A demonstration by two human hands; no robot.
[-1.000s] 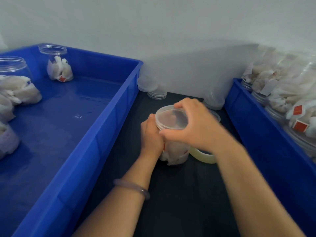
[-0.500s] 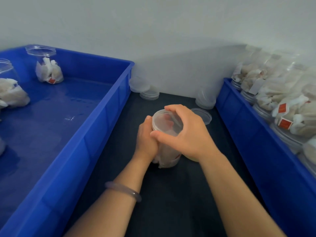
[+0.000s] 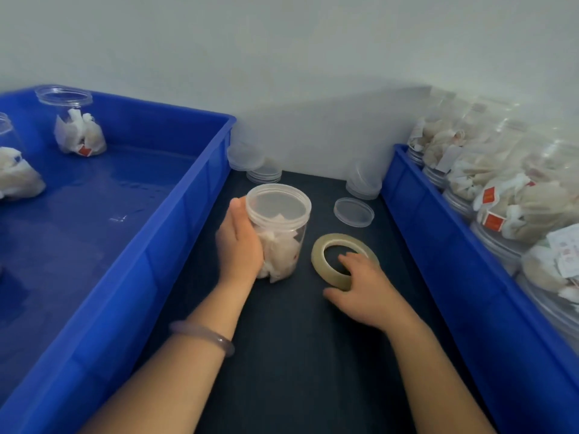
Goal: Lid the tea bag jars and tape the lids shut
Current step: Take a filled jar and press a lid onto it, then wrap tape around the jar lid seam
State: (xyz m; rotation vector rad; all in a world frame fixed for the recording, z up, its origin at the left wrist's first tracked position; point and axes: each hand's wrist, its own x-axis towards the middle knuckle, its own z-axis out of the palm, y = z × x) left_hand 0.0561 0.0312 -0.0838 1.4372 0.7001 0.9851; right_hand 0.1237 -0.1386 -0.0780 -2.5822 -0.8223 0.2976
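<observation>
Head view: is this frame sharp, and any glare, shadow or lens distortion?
Head view: lidded jar and tape roll reasonably sharp; stacked jars at the right edge soft and stretched by the wide lens; faint sheen on the left bin floor; soft shadow on the wall; lighting even, no hard glare.

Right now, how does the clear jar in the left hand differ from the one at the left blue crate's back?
The held clear plastic jar wears a clear lid; the crate jar has none. The held jar stands on the dark table, gripped by the left hand; the crate jar stands untouched inside the blue plastic crate. Both hold tea bags.
</observation>
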